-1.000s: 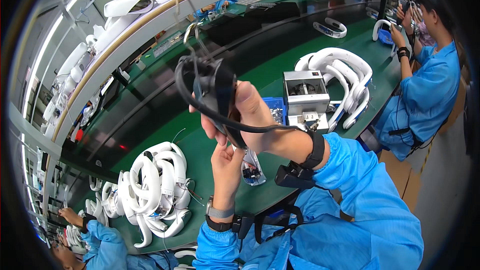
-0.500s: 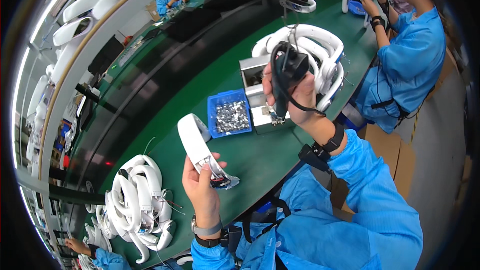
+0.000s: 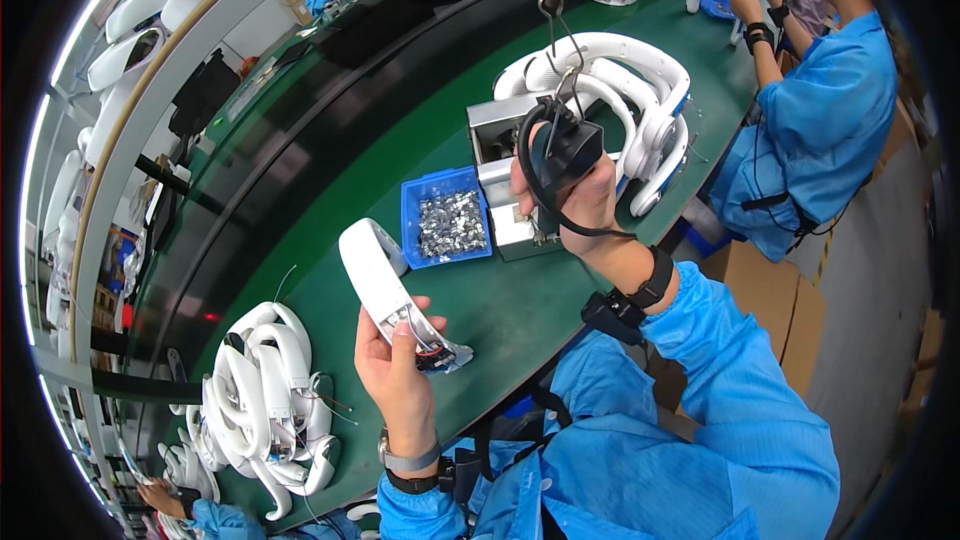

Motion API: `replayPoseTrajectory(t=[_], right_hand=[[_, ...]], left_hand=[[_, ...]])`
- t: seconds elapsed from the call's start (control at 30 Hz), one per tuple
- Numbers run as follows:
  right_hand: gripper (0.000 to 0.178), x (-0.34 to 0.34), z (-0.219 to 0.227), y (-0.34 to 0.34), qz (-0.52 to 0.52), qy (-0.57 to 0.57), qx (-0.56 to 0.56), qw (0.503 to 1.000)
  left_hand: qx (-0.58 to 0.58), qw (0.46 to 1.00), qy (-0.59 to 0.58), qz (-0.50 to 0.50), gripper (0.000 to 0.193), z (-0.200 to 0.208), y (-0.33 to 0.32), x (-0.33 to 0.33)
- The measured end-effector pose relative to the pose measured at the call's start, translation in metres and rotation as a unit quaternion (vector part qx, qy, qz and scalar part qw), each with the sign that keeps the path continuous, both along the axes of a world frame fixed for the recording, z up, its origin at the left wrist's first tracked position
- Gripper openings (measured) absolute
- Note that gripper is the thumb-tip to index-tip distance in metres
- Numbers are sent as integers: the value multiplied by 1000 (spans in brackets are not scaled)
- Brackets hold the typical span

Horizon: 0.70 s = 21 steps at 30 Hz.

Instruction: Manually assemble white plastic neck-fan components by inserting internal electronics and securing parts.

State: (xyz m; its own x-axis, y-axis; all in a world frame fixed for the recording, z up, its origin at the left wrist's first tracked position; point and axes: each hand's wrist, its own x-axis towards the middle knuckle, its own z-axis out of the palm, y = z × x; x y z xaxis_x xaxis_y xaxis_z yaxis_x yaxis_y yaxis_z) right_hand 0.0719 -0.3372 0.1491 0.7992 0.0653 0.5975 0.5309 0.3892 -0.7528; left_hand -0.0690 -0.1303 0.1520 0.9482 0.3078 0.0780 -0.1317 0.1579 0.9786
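My left hand (image 3: 398, 378) grips a curved white plastic housing (image 3: 372, 265) by its lower end, thumb on top. Wires and a dark part show at that open end. My right hand (image 3: 590, 205) is wrapped round a black power screwdriver (image 3: 572, 152), which hangs from a wire hook (image 3: 566, 60) and trails a black cable. The tool is held over the near part of a silver metal box (image 3: 497, 112); its tip is hard to make out. Just left of the box sits a blue tray (image 3: 408, 202) full of small metal parts (image 3: 450, 225).
White curved housings lie heaped on the green table (image 3: 500, 325) behind my right hand (image 3: 655, 75) and at the left (image 3: 262, 395), some with loose wires. A rack (image 3: 90, 200) lines the left. A co-worker in blue (image 3: 825, 120) works at the right; others are farther off.
The view has shifted slightly, moving the tray and piles a little left. My right hand and the screwdriver have come slightly lower against the metal box. Both hands keep their hold.
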Motion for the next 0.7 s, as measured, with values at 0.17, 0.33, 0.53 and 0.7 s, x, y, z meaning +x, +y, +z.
replayPoseTrajectory(t=[0.17,0.33,0.53,0.7], right_hand=[[88,6,9,3,49,49,-17,997],[84,3,10,11,100,71,-4,992],[91,-25,98,45,122,19,67,990],[97,-44,124,84,218,-46,130,966]], left_hand=[[-23,1000,-3,-13,42,-4,4,0],[-37,998,0,-46,35,-6,4,2],[-49,997,2,-58,36,-6,5,4],[-58,995,-21,-81,40,-8,5,4]])
